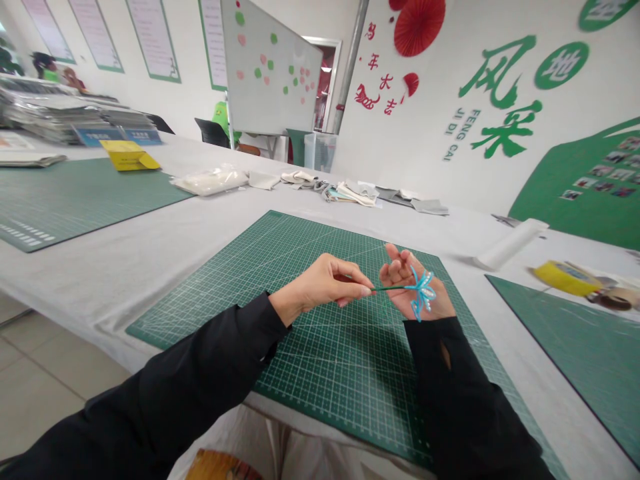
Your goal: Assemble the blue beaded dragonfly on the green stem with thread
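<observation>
Blue flower [421, 293] on a thin green stem [393, 288], held level above the gridded cutting mat [320, 360] on the cloth-covered worktop [150, 260].

Left grip [330, 285]: pinching the stem near its free end between thumb and forefinger. Right grip [400, 270]: fingers loosely curled, palm upward just behind stem and petals, apparently clasping nothing; impossible to tell whether touching the stem. Probably very light, wiry in the stem, likely stiff enough to carry its own head yet easy to bend. Slim and perhaps prone to rolling between fingertips. Likely delicate at the pale-dotted petals, apt to crush or twist. Best taken by the bare stem, with a gentle pinch well clear of the petals.
</observation>
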The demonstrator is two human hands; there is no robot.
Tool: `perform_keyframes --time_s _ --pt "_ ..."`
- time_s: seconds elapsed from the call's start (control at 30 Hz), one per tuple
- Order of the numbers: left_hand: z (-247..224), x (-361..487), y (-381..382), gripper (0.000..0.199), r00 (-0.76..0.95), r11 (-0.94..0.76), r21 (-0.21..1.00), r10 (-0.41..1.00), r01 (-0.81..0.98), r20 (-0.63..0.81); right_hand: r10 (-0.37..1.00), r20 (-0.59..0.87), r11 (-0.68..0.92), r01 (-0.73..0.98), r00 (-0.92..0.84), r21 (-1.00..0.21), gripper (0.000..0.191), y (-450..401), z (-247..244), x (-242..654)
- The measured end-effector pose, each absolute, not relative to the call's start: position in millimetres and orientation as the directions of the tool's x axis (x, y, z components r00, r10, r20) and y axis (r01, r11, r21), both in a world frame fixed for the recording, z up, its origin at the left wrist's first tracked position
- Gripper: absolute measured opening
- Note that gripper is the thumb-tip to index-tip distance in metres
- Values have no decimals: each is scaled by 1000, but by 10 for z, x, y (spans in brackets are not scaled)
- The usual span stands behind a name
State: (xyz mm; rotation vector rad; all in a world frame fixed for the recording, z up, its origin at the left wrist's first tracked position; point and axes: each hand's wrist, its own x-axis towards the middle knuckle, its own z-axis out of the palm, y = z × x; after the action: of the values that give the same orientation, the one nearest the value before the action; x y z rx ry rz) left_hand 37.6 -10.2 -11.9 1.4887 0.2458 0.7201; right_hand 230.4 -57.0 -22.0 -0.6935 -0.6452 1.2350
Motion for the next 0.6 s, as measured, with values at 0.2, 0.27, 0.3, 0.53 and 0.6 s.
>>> perform_keyframes --time_s 0.2,0.27,0.3,0.53,0.6 --pt "-131 381 -112 12 784 -64 962 566 -265 254 977 43 169 -637 209 -752 18 -568 -233 2284" --pt "-126 376 -113 12 786 -65 963 566 -260 250 977 34 164 -640 211 -750 19 -568 -233 2273" --pt "-123 374 -113 12 787 -63 964 565 -258 248 977 31 163 -641 212 -750 19 -568 -232 2270" --pt "-133 375 -105 13 793 -24 965 565 -262 229 979 35 160 -644 202 -748 14 -567 -237 2287" --pt "-143 375 -101 13 799 -3 965 560 -261 218 980 45 160 -634 193 -757 10 -565 -245 2294"
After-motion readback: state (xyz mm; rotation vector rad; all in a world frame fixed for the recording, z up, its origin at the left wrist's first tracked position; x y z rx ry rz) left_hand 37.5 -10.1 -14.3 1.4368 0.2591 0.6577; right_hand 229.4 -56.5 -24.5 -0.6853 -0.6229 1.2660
